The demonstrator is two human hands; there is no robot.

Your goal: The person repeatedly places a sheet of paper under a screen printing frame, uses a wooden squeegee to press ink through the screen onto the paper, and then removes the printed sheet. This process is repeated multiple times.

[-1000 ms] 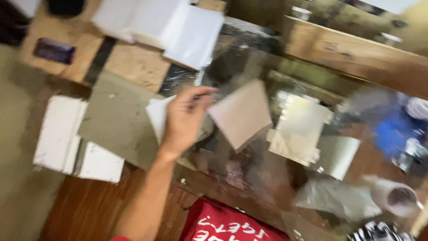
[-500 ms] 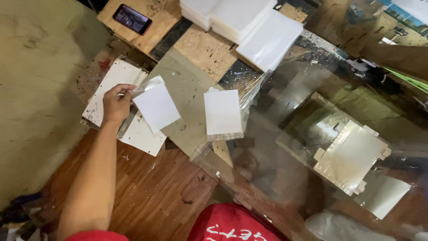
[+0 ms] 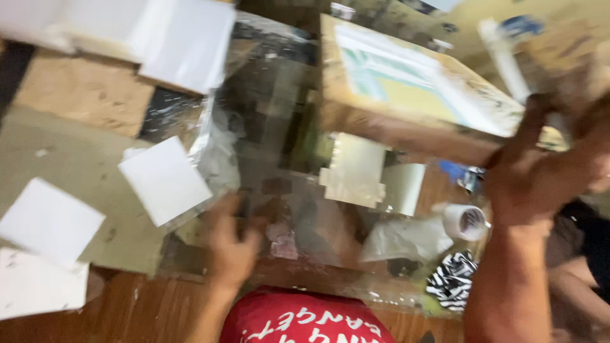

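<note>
The large glass sheet [image 3: 286, 159] lies flat across the work surface, its near edge running along the bottom of the view just above the person's red shirt [image 3: 305, 321]. The left hand [image 3: 232, 244] rests on that near edge, palm down, fingers curled loosely over the glass; motion blur hides whether it grips the edge or merely presses on it. The forearm comes up from below, close to the body.

The right hand [image 3: 540, 171] is raised at the right side, wrist bent back, fingers spread and closed around the corner of a tilted wooden-framed panel [image 3: 406, 89] — the panel's near edge hangs over the glass, its far end lifted. Grip appears firm, though blurred.

Beneath the glass or reflected in it: two pale cut pieces [image 3: 356, 171], side by side, near the centre. A white square tile [image 3: 164, 180] lies at the glass's left edge, overlapping it. Further left, another white tile [image 3: 49, 220] and a third [image 3: 38, 286] rest on grey board [image 3: 82, 165], well apart from the hand.

At the right — a roll of tape [image 3: 467, 222] and a striped cloth [image 3: 452, 282] crowd the near corner, just beside the right forearm. Stacked white sheets [image 3: 184, 44] occupy the far left.
</note>
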